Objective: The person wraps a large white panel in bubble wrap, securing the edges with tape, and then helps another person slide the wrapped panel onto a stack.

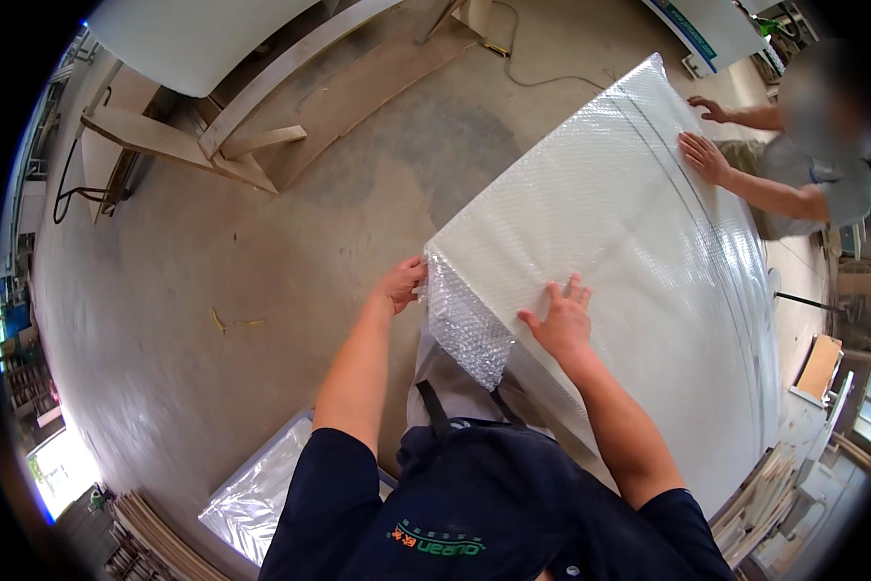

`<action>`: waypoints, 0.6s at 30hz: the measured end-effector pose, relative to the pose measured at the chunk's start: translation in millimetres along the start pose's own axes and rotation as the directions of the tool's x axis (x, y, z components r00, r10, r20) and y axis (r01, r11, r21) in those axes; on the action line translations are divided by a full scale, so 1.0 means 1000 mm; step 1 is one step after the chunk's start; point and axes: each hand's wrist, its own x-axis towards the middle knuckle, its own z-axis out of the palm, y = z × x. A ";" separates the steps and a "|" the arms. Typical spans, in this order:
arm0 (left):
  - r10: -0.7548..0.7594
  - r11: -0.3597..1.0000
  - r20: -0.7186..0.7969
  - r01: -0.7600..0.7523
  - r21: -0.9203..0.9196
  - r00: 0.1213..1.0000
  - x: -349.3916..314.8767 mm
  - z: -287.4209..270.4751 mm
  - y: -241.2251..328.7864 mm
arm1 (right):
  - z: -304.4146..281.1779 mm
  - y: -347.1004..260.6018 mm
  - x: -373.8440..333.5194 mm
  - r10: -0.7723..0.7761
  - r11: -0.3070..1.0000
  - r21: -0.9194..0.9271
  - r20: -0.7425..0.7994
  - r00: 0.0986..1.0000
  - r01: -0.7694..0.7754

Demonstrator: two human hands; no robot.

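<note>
A large flat white panel [590, 194] wrapped in clear bubble wrap lies in front of me, stretching to the far right. At its near left corner, a loose flap of bubble wrap [466, 324] hangs down over the edge. My left hand [402, 285] has its fingers closed at that corner, pinching the bubble wrap. With fingers spread, my right hand [563, 320] rests flat on the panel's top, close to the near edge. Across the panel, a co-worker's hands [704, 158] touch the far right edge of the wrapping.
A wooden frame [251, 145] with a white board stands on the floor at the far left. A cable [542, 79] runs along the floor behind the panel. Beside my left arm lies a plastic-wrapped package [256, 484]. Wooden strips [764, 499] are stacked at the near right.
</note>
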 end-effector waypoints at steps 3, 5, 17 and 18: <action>0.190 0.979 0.031 -0.192 0.075 0.981 0.013 0.006 -0.014 | -0.001 -0.004 -0.001 0.003 1.000 0.017 0.002 1.000 -0.003; 0.222 0.975 -0.070 -0.220 0.039 0.972 0.013 0.018 -0.019 | 0.000 -0.004 -0.001 0.002 1.000 0.014 0.001 1.000 -0.002; 0.240 0.970 -0.276 -0.219 0.103 0.931 -0.045 0.059 0.006 | -0.002 -0.009 -0.002 0.016 1.000 -0.012 0.020 1.000 -0.016; 0.357 0.875 -0.330 -0.189 0.445 0.874 -0.042 0.061 0.008 | -0.001 -0.008 -0.002 0.012 1.000 -0.020 0.014 1.000 -0.012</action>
